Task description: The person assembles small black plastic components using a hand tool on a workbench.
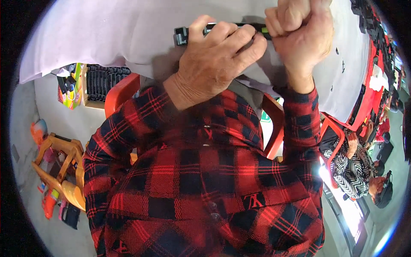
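A long, narrow black plastic part [181, 37] lies on the cloth-covered table [128, 25], with a squarish block at its left end. My left hand [220, 53] is closed over its middle, fingers bent across it and hiding much of it. At its right end my right hand [306, 40] is raised in a fist, slightly blurred. A small yellow-green piece [264, 30] shows beside the right fingers, at the end of the black part. What the right fist grips is hidden by its own fingers.
Below the table's left edge stands a box of stacked black parts [107, 81] beside a colourful bag [70, 88]. A wooden chair [60, 158] is at left, red chair arms [122, 94] flank me. Black parts line the red table edge [371, 85] at right, where another person [351, 162] sits.
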Action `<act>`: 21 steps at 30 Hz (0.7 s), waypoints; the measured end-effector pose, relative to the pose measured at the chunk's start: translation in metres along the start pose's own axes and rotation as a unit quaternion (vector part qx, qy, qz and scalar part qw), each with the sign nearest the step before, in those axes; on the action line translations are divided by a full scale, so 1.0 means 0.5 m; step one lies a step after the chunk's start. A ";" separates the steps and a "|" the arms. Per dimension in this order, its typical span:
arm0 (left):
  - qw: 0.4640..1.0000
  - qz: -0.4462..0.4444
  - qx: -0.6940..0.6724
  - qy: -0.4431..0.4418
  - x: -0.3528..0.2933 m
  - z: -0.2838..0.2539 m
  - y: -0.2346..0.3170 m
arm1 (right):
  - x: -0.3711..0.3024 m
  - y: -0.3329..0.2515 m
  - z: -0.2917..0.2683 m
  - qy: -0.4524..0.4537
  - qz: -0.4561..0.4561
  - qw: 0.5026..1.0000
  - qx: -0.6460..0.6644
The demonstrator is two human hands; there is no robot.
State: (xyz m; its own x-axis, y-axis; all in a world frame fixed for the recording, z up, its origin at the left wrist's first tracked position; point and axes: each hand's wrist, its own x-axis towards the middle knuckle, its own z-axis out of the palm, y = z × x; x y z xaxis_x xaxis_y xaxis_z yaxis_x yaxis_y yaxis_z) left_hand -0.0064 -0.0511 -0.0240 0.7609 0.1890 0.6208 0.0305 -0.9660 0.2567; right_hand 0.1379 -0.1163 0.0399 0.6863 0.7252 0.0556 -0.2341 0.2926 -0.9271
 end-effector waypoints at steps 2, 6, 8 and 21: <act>1.000 -0.001 0.008 0.000 0.001 0.001 0.002 | 0.005 -0.013 -0.004 -0.005 -0.009 1.000 0.024; 1.000 -0.003 0.007 0.004 0.001 0.000 0.003 | -0.010 -0.047 0.024 0.001 -0.038 0.999 0.000; 1.000 -0.003 0.004 0.005 0.003 -0.002 0.003 | 0.011 -0.008 0.013 -0.040 -0.025 0.998 0.031; 0.999 -0.007 0.038 -0.026 0.005 -0.003 0.005 | 0.008 0.008 -0.010 -0.080 -0.078 0.994 -0.015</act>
State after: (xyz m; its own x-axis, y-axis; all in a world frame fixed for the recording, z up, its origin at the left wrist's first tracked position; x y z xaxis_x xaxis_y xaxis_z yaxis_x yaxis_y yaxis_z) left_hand -0.0054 -0.0527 -0.0207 0.7925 0.1944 0.5780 0.0884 -0.9744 0.2066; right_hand 0.1433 -0.1154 0.0346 0.5942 0.7628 0.2549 -0.1113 0.3918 -0.9133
